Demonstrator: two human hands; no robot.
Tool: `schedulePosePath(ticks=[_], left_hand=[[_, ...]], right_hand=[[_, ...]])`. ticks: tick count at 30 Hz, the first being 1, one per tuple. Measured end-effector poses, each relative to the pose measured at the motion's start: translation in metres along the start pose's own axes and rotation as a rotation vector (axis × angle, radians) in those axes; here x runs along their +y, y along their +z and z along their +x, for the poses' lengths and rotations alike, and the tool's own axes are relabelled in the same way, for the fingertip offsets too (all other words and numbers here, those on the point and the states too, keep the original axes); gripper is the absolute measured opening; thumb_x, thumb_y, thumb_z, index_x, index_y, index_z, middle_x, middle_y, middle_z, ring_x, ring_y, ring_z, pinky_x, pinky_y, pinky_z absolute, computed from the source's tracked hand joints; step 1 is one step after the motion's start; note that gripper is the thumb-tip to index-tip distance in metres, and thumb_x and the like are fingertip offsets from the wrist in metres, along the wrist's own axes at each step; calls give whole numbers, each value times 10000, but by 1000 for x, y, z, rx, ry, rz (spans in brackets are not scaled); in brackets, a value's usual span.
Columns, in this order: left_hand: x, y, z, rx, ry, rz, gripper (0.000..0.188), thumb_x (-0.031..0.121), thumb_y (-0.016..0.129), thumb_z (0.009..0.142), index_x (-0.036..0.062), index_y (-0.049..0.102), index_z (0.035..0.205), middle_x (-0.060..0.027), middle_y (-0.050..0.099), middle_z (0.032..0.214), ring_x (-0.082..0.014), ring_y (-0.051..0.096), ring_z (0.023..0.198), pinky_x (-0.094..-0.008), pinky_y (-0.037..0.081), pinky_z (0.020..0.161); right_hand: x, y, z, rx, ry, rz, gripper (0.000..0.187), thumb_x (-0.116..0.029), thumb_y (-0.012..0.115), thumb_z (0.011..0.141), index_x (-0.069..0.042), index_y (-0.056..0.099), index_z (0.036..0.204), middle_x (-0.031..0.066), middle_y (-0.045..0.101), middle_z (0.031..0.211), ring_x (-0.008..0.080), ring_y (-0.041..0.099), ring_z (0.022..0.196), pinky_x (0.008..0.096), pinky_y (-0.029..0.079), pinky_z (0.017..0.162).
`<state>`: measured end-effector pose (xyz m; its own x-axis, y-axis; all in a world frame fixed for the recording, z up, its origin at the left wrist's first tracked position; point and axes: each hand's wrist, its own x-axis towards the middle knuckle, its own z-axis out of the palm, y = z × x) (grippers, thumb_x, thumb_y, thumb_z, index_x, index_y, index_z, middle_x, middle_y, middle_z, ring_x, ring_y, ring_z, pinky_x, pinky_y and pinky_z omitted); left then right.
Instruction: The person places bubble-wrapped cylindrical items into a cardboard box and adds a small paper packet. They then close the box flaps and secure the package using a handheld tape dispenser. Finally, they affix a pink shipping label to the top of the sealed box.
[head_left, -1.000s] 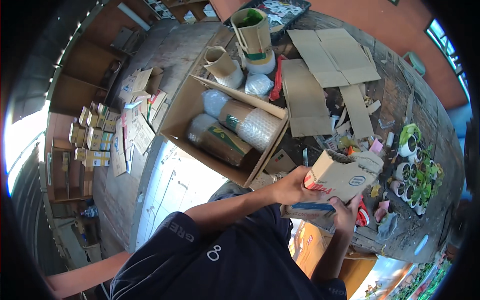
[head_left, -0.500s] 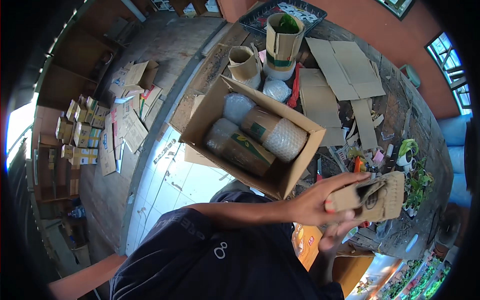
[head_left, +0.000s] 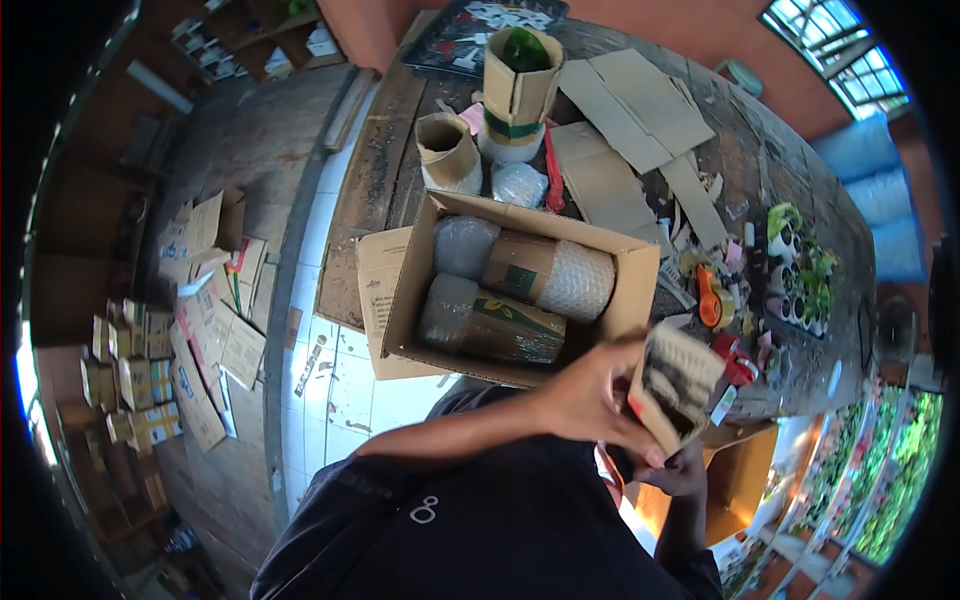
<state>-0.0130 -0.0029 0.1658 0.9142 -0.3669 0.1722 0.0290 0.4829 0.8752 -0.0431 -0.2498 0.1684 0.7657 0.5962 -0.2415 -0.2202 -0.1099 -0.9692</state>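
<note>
My left hand [head_left: 592, 398] is closed around a folded cardboard sleeve [head_left: 684, 372], tilted with an open end toward me. My right hand [head_left: 683, 473] is in shadow just below the sleeve's lower end; its fingers are mostly hidden. Beside my left forearm stands an open cardboard box [head_left: 628, 262]. Inside lie several wrapped bundles: a bubble-wrapped cardboard roll [head_left: 575, 280], another roll [head_left: 510, 328] in front of it, and a round bubble-wrapped end [head_left: 466, 246] at the upper left.
Behind the box stand a tall cardboard tube [head_left: 520, 95] with a green leaf inside and a shorter tube [head_left: 447, 150]. Flat cardboard sheets [head_left: 640, 110], an orange tape dispenser [head_left: 708, 298] and small potted plants [head_left: 800, 270] lie to the right. Small boxes [head_left: 135, 370] are stacked far left.
My left hand has drawn the cardboard sleeve nearer and to the left, turning it more upright. The view has shifted, and my right hand has stayed close below the sleeve.
</note>
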Motion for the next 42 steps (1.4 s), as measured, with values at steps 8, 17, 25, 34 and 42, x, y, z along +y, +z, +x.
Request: schedulePosePath(ticks=[8, 17, 25, 34, 42], left_hand=[[-58, 16, -24, -256, -102, 218, 683, 232, 976, 620, 17, 654, 1183, -113, 680, 987, -205, 667, 886, -330, 531, 763], [-130, 22, -34, -243, -111, 368, 772, 441, 895, 758, 25, 492, 1268, -78, 599, 729, -179, 581, 577, -344, 464, 567], [-158, 33, -22, -196, -262, 468, 726, 630, 789, 803, 30, 455, 1038, -110, 564, 726, -225, 577, 627, -378, 437, 558], [-161, 34, -27, -88, -418, 478, 505, 519, 420, 1072, 26, 499, 999, -233, 661, 848, -431, 683, 847, -486, 511, 707], [-152, 29, -27, -24, -566, 592, 466, 477, 349, 1099, 72, 574, 1147, -272, 673, 917, -476, 656, 930, -515, 507, 734]], right_hand=[[53, 45, -48, 342, 133, -278, 596, -220, 855, 751, -26, 598, 1253, 129, 632, 1226, 265, 641, 1114, 384, 517, 946], [155, 62, -82, 492, 267, 10, 408, -27, 749, 897, 8, 596, 1274, 127, 634, 1279, 224, 606, 1201, 383, 501, 995], [81, 74, -28, 944, -37, -174, 970, -489, 904, 664, 11, 483, 1381, 136, 647, 1024, 211, 660, 981, 355, 526, 902], [119, 63, -12, 1047, -20, -678, 636, -624, 578, 969, 10, 588, 1017, 153, 623, 819, 309, 638, 702, 380, 500, 644], [99, 62, 12, 935, 128, -685, 406, -311, 529, 1065, 2, 504, 807, 208, 509, 682, 383, 521, 603, 440, 418, 582]])
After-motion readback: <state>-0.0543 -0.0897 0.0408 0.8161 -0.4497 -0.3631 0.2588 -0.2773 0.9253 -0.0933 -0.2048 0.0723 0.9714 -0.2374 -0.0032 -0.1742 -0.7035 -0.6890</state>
